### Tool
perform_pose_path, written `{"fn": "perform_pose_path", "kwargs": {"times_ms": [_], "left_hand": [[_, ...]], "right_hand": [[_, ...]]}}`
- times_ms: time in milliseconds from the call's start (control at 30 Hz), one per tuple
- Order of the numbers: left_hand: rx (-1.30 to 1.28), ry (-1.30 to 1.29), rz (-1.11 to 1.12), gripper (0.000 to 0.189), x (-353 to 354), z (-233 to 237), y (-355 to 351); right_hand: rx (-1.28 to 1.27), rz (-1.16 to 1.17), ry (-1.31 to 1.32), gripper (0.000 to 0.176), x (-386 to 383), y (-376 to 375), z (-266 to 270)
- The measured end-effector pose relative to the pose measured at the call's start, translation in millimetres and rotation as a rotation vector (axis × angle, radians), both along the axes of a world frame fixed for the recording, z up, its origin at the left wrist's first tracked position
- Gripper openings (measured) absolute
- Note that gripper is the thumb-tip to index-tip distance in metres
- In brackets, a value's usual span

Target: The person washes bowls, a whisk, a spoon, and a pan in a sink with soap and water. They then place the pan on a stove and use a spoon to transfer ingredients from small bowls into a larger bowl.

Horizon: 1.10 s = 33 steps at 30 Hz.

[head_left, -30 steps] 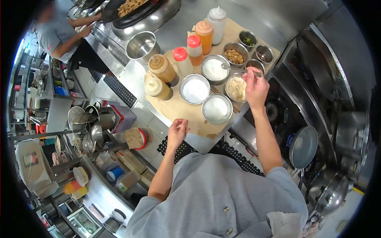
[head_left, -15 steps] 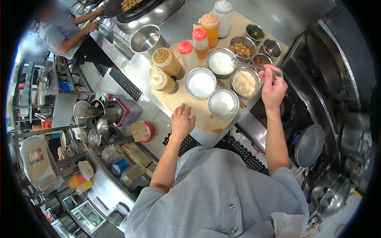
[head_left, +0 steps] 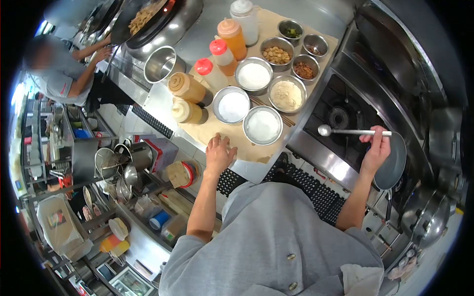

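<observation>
R hand (head_left: pixel 377 148): fingers curled tight round the far handle end of a long metal spoon (head_left: pixel 353 131), thumb on top. The spoon lies approx level. Its bowl end points away from the fingertips to the L and sits over the gas burner (head_left: pixel 340 117). The bowl is small, round and shiny; can't tell what's in it. Grey frying pan (head_left: pixel 395 165) is just behind/under the knuckles.

L hand (head_left: pixel 219 154): fingers stretched out, near together, palm flat on the brown board (head_left: pixel 224 132) by the counter edge, gripping nothing. Steel bowl w/ white powder (head_left: pixel 263 126) is near the fingertips, to their R. A 2nd white-powder bowl (head_left: pixel 233 105) is further out past them. Brown sauce bottle (head_left: pixel 186 111) is out to the L of the fingertips.
</observation>
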<state>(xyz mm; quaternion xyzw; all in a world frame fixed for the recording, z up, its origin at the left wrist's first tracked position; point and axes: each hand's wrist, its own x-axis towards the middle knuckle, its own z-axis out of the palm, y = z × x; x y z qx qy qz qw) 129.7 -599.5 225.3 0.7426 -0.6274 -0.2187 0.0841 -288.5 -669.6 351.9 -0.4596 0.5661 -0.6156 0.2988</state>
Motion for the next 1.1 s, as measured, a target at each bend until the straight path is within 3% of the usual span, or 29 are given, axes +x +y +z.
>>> {"fn": "perform_pose_path", "kwargs": {"times_ms": [200,267,467,667,767,900,1100], "left_hand": [[0.031,-0.024,-0.158,0.041,-0.3,-0.9,-9.5],[0.042,-0.04,-0.163,0.041,-4.4,-0.3,-12.4],[0.152,-0.012,-0.195,0.046,-5.7,7.9,-18.6],[0.115,-0.036,-0.266,0.051,-1.9,-0.4,-15.1],[0.162,-0.022,-0.245,0.051,-3.6,2.0,-17.2],[0.161,-0.012,-0.28,0.051,-4.1,4.9,-19.3],[0.181,-0.007,-0.284,0.051,-4.1,4.2,-20.7]], "right_hand": [[0.47,0.109,0.451,0.015,-28.2,66.7,-23.6],[0.395,0.142,0.576,0.013,-34.7,85.6,-41.2],[0.398,0.03,0.348,0.016,-43.8,110.8,-54.7],[0.357,0.037,0.366,0.012,-48.4,107.2,-39.6],[0.535,0.056,0.301,0.011,-47.3,108.6,-24.5],[0.329,-0.006,0.385,0.012,-47.7,113.0,-45.1],[0.333,-0.019,0.34,0.012,-47.3,114.2,-32.2]]}}
